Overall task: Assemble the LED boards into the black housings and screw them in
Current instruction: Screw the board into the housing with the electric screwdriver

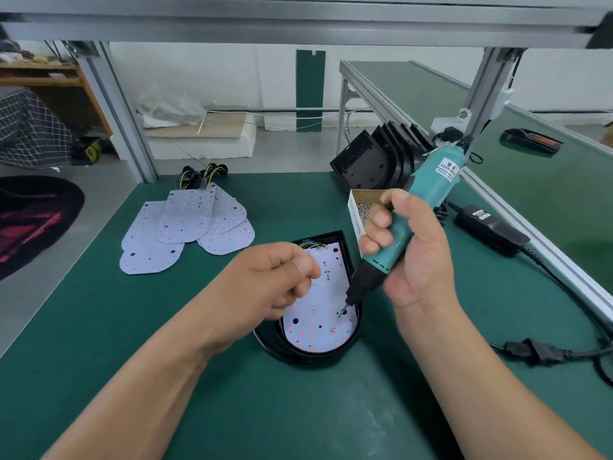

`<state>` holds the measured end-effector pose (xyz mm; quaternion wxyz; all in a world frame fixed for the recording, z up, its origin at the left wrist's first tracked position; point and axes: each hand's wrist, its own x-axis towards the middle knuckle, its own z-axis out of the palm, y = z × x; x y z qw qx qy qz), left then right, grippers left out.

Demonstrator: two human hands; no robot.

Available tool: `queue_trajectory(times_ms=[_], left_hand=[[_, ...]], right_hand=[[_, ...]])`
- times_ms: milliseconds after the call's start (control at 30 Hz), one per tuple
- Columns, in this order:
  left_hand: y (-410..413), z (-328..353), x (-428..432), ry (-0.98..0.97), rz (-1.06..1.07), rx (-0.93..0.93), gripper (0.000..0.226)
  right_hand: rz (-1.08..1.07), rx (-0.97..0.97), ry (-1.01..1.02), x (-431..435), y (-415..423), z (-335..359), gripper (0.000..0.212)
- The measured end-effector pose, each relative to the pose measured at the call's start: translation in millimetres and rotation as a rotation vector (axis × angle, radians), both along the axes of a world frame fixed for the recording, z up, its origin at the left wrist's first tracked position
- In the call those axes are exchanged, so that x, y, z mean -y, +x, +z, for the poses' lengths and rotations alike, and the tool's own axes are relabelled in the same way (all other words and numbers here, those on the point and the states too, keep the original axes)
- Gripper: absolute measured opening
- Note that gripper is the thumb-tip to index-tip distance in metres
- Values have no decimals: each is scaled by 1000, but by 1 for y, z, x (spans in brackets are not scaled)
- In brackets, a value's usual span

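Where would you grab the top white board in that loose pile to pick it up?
Probably by its rounded near edge, pinched from the front. The top LED board lies flat, but that end rests on the boards beneath, so a fingertip could slip under. Its wires sit at the far end, and its face carries the LEDs.

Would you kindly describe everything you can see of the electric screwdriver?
The electric screwdriver has a teal, plastic-looking body with a white label near its top, a black nose and a thin metal bit. The right hand grips its middle. It tilts, top up and right, bit pointing down and left at the LED board lying in the black housing. Whether the tip touches the board is unclear.
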<state>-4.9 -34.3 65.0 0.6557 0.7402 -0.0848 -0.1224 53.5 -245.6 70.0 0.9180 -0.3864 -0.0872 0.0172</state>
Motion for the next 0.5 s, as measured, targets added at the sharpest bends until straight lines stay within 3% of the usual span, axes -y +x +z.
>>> queue_trajectory(times_ms=[67,200,300,500], left_hand=[[-5,2,4,84,-51,10,18],[-12,-3,12,626,-110,325,11],[-14,-4,19,867,-185,374,12],[-15,-3,29,1008,-227,408,13]], right_hand=[[-30,-12,32,3,1,2,14],[-78,-43,110,8,4,3,14],[-107,-65,142,10,5,3,15],[-124,-72,152,12,7,3,13]])
